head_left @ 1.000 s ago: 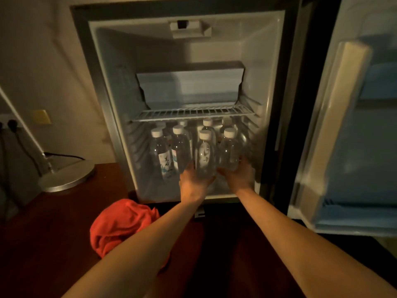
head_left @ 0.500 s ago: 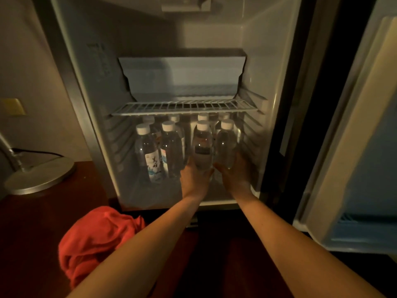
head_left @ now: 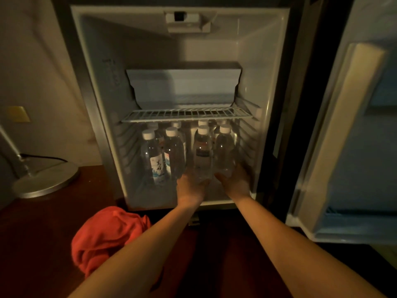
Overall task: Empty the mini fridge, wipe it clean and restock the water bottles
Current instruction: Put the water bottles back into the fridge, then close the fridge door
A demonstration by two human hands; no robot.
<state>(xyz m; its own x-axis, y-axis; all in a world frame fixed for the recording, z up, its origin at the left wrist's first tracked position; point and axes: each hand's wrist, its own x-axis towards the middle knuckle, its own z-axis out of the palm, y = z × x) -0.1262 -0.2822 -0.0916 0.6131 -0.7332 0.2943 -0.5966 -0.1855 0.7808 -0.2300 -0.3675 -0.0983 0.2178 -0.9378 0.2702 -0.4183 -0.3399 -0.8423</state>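
Open mini fridge (head_left: 277, 82), water bottles (head_left: 154, 155) upright under its wire shelf (head_left: 184, 115), left hand (head_left: 190, 187) and right hand (head_left: 235, 181) each gripping a front bottle — red cloth (head_left: 107, 235) before the fridge's left corner.

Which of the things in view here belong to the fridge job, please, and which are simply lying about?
Job:
mini fridge
water bottles
red cloth
left hand and right hand, each at a front bottle

Lying about:
lamp base
yellow wall plate
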